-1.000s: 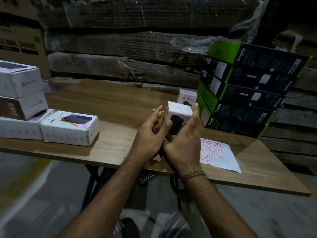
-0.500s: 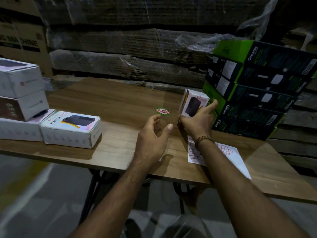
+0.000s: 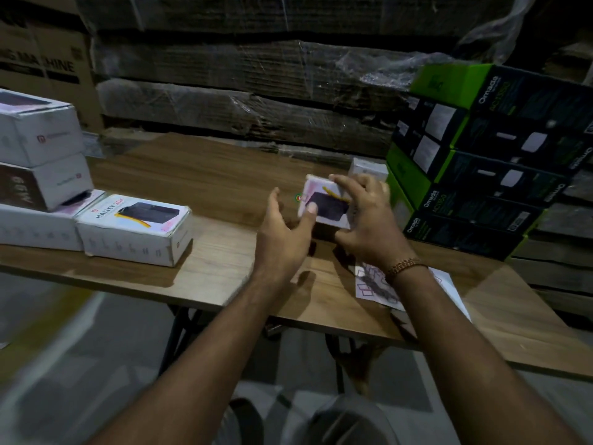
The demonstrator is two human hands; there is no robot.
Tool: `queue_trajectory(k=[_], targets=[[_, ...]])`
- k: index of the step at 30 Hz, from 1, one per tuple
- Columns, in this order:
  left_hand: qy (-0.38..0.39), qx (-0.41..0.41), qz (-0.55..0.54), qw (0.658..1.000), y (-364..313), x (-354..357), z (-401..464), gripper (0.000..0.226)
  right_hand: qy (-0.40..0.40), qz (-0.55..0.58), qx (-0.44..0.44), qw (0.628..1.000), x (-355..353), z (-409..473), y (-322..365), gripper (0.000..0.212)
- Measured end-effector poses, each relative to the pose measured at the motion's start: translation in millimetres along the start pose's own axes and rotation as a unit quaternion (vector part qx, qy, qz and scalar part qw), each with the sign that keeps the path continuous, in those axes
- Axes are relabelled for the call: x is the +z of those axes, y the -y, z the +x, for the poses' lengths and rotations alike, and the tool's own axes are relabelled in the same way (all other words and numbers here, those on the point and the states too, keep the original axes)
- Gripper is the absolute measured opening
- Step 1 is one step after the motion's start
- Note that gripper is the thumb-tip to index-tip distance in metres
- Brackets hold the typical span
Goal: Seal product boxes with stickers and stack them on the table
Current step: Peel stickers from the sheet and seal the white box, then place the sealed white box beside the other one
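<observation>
Small white box now nearer, right hand gripping, left hand touching.

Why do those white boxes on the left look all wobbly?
The white stack is piled unevenly: its middle box sits tilted and turned, not squared with the boxes above and below it. The green and black stack on the right is staggered too. Nothing looks spilled or broken.

A wooden table carries white boxes, stacked green-black boxes and a sticker sheet.
</observation>
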State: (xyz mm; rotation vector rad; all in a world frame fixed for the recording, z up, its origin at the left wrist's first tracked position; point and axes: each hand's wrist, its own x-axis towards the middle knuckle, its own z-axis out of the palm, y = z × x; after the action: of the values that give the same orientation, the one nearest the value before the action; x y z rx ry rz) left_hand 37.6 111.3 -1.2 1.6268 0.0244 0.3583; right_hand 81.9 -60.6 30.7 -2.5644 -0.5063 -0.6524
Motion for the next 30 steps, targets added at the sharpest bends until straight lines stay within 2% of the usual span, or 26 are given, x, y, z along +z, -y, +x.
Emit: queue_trajectory(k=[2, 6, 8, 11, 14, 16, 17, 18, 22, 26, 30], targets=[[0.004, -0.021, -0.015, 1.000, -3, 0, 6, 0.079, 0.024, -0.002, -0.022, 0.999, -4, -1, 10, 0.092], [0.012, -0.024, -0.078, 0.997, 3, 2, 11, 0.044, 0.023, 0.016, -0.053, 0.998, -12, -4, 19, 0.100], [0.000, -0.035, -0.137, 0.990, 5, 3, 14, 0.037, 0.000, 0.102, -0.019, 0.995, -15, -4, 16, 0.113], [-0.033, -0.049, -0.200, 0.978, 8, 6, 17, 0.034, 0.012, 0.162, 0.114, 0.980, -19, 1, 10, 0.118], [-0.063, -0.047, -0.214, 0.974, 9, 7, 18, 0.040, 0.057, 0.296, 0.236, 0.924, -17, 10, 13, 0.092], [-0.063, -0.049, -0.224, 0.971, 9, 7, 19, 0.040, 0.069, 0.391, 0.248, 0.884, -8, 15, 14, 0.073], [-0.061, -0.056, -0.229, 0.970, 10, 7, 19, 0.040, 0.063, 0.406, 0.240, 0.880, -2, 18, 12, 0.068], [-0.058, -0.060, -0.227, 0.970, 10, 6, 19, 0.039, 0.051, 0.397, 0.229, 0.887, 1, 20, 12, 0.068], [-0.026, -0.064, -0.215, 0.974, 13, 2, 20, 0.045, 0.027, 0.289, 0.150, 0.945, 2, 30, 16, 0.091], [-0.023, -0.072, -0.200, 0.977, 10, 4, 31, 0.035, 0.041, 0.230, 0.092, 0.968, -9, 43, 16, 0.084], [-0.044, -0.046, -0.136, 0.989, 9, 8, 40, 0.030, 0.003, 0.126, 0.086, 0.988, -22, 65, 11, 0.076]])
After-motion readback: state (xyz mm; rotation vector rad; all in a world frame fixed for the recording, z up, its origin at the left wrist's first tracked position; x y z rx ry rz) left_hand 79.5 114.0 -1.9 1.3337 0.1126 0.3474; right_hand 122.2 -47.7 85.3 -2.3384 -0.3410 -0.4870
